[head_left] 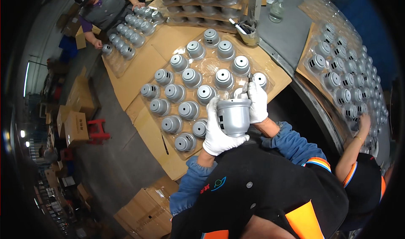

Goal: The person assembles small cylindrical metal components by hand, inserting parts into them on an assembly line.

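Note:
My left hand [220,134], in a white glove, is wrapped round a silver-grey metal cup-shaped housing [234,117] from its left side and underneath. Its wide rim faces up, and small dark rectangular slots show in its wall. My right hand [257,103], also gloved in white, is closed beside the rim. Between its fingers sits a short dark metal tool [250,77] with a cone-shaped tip pointing up. Beyond my hands a clear plastic tray [211,65] bears several similar housings, wide end down, each with a hole in its top.
Brown cardboard [148,131] lies beneath the tray, with a thin dark pen-like stick [164,143] on it. A cup of pens [249,37] and a glass bottle [276,11] stand farther back. Co-workers handle more housings at far left and at right. Stacked trays [202,9] rise behind.

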`<act>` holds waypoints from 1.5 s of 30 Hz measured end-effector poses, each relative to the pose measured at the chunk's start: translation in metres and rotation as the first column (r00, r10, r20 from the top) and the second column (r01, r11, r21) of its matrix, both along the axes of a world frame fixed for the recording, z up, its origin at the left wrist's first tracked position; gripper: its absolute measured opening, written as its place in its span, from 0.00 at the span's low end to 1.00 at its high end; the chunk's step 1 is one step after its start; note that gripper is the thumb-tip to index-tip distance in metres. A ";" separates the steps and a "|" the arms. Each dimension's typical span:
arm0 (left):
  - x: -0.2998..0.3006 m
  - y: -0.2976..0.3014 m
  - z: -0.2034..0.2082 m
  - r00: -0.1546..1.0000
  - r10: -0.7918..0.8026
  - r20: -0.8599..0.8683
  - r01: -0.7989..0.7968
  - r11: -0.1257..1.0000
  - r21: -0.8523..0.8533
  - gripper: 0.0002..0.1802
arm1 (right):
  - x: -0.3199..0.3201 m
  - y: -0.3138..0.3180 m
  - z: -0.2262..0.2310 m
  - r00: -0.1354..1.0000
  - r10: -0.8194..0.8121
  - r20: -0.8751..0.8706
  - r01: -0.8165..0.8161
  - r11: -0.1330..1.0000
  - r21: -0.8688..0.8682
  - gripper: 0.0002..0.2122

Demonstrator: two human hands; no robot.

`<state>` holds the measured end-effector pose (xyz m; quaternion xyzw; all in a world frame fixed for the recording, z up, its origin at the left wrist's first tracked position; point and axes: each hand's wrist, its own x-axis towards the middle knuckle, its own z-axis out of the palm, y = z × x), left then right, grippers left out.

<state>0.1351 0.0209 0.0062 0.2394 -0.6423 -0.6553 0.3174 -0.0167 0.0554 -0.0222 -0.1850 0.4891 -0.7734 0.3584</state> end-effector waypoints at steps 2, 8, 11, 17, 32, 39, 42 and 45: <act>0.006 -0.005 0.005 0.974 0.072 0.213 0.030 0.897 -0.441 0.72 | 0.002 0.001 0.008 0.993 0.038 0.111 -0.030 0.997 -0.070 0.11; 0.004 -0.003 0.014 0.979 0.091 0.181 0.010 0.872 -0.489 0.68 | 0.003 0.003 0.016 0.992 0.062 0.106 -0.048 0.990 -0.129 0.10; 0.003 -0.002 0.016 0.979 0.096 0.181 0.009 0.862 -0.506 0.67 | 0.000 0.004 0.013 0.991 0.088 0.097 -0.074 0.987 -0.140 0.10; 0.005 0.000 0.021 0.978 0.098 0.186 -0.009 0.902 -0.433 0.67 | 0.000 0.002 0.015 0.995 0.086 0.040 -0.085 0.996 -0.036 0.10; -0.004 0.007 0.027 0.955 0.209 0.210 -0.051 0.816 -0.576 0.62 | -0.003 0.000 0.021 0.960 0.193 0.203 -0.150 0.966 -0.212 0.10; -0.027 0.010 0.006 0.961 0.263 0.083 -0.232 0.934 -0.271 0.59 | -0.019 -0.007 0.008 0.929 -0.034 -0.370 0.082 0.990 0.114 0.10; -0.055 0.009 -0.011 0.916 0.389 0.103 -0.396 0.916 0.064 0.56 | -0.023 -0.012 0.008 0.829 -0.085 -0.553 0.242 0.946 0.217 0.10; -0.064 -0.019 -0.038 0.934 0.336 0.123 -0.352 0.926 0.139 0.43 | -0.039 -0.016 -0.010 0.825 -0.104 -0.556 0.353 0.862 0.363 0.10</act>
